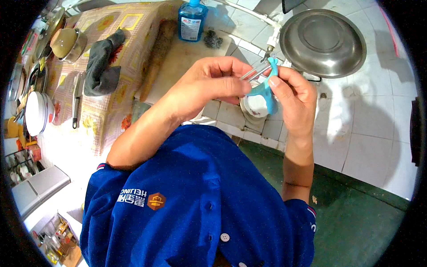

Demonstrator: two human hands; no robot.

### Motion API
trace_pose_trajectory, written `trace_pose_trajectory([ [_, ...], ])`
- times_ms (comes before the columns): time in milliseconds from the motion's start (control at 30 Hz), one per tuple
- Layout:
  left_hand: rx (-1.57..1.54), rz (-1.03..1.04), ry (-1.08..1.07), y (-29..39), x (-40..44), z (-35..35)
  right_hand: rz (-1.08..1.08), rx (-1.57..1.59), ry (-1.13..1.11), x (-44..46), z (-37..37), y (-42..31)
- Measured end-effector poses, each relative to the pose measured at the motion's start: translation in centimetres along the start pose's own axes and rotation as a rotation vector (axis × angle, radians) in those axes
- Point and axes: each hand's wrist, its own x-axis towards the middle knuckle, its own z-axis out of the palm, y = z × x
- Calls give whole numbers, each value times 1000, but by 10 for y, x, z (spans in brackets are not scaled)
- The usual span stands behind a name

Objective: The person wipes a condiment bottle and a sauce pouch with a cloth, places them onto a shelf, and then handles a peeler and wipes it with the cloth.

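Observation:
In front of my chest, both hands are raised and closed around one small object, a turquoise curved plastic-looking piece with thin, shiny rods at its upper left. My left hand pinches near the rods and the left end of the piece. Thumb and fingers of my right hand grip its right side. Its exact kind I cannot make out. Behind and below it is a round white container, partly covered by the hands. A metal tap shows just above them.
A large metal basin rests upside down on the white tiles at right. Back centre, a blue liquid bottle and dark scouring pad sit near a board. A dark cloth, knife and white bowls lie left.

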Motion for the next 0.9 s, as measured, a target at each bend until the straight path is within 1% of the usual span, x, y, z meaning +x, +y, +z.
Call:
trace_pose_trajectory([
  [33,92,42,-67,-1,-1,-1,1,0,0,0,0,-1],
  [133,129,46,-76,-4,-1,-2,-48,31,11,0,0,-1],
  [167,128,47,-74,-5,-1,-1,-120,-3,26,-1,0,1],
  [200,99,60,-38,-5,0,0,-193,-38,43,-1,0,2],
  [333,-17,130,50,-11,4,3,-246,-55,53,-2,1,6],
  [467,-50,133,105,-12,7,8,-396,-203,76,0,1,7],
  [500,-66,87,109,-12,8,9,-454,-256,91,0,2,8],
  [533,-82,41,112,-12,9,10,-452,-256,91,1,4,8],
  [600,-126,28,111,-15,13,11,-527,-242,132,2,7,10],
  [667,-171,17,111,-18,15,12,-505,-260,126,2,8,8],
  [767,-192,55,153,-21,18,16,-458,-283,117,-1,9,9],
  [833,-94,84,188,-20,18,18,-433,-288,113,-1,10,9],
  [900,-69,75,194,-19,18,21,-422,-262,104,0,11,9],
])
